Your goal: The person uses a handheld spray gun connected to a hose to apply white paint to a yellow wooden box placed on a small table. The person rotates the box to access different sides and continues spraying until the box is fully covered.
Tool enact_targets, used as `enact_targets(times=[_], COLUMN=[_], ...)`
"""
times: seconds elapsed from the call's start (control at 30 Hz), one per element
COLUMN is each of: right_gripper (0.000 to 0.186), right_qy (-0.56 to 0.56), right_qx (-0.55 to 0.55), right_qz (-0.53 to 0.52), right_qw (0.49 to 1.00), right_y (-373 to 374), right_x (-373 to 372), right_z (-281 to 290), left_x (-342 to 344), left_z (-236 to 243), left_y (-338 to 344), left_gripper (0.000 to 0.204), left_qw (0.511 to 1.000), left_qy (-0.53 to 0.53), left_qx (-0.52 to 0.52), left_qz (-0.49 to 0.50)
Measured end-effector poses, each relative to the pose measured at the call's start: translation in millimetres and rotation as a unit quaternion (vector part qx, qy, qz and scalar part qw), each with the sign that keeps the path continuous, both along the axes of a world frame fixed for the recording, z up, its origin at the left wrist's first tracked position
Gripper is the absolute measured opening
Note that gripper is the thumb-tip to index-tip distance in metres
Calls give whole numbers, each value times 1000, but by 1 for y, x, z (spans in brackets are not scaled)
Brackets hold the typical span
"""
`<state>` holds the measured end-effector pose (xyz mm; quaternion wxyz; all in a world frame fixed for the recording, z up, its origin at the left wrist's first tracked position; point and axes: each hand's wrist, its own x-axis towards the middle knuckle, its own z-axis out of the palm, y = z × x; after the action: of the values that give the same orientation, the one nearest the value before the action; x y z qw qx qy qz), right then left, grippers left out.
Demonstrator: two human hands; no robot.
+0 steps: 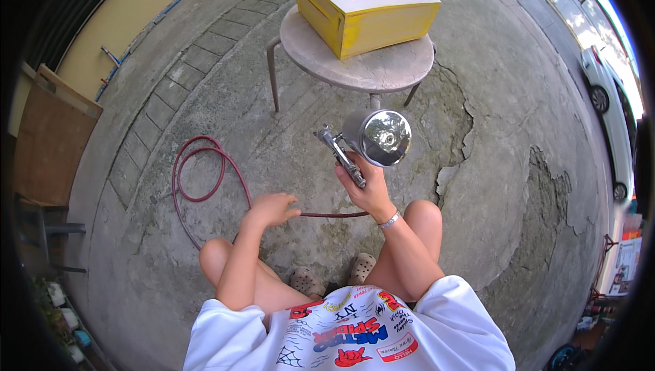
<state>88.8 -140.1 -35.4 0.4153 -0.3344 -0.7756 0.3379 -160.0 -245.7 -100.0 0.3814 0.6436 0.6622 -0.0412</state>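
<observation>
My right hand is closed around the handle of a silver spray gun. The gun's shiny metal cup shows its round, mirror-like face. A dark red hose runs between my two hands and forms a loop on the ground to the left. My left hand hovers near this hose with its fingers stretched out, and I see nothing held in it. Beyond the gun, a yellow box with a white-framed opening on top rests on a round stool. Patchy yellow paint covers the box's sides.
Cracked concrete ground spreads around me. On the left are a brown board and a dark chair. A white car stands at the far right. My feet, in beige clogs, are close below my hands.
</observation>
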Motion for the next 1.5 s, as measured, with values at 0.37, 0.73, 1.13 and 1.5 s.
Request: enact_targets(times=[0.37, 0.73, 1.13, 1.5], right_gripper=[34, 32, 33, 35], right_qy=[-34, -53, -65, -66], right_qx=[-86, -50, -69, -62], right_qz=[-5, 14, 21, 17], right_qw=[996, 997, 995, 996], right_y=[6, 4, 0, -2], right_x=[-4, -5, 3, 3], right_z=[-13, -16, -16, -7], left_x=[-28, -37, -32, -32], left_z=[-9, -24, -24, -13], left_y=[-9, -19, -10, -14], left_gripper=[60, 60, 59, 55], left_qw=[997, 997, 998, 997], left_qy=[11, 10, 25, 23], left_qx=[12, -10, -14, -29], left_qz=[71, 72, 48, 71])
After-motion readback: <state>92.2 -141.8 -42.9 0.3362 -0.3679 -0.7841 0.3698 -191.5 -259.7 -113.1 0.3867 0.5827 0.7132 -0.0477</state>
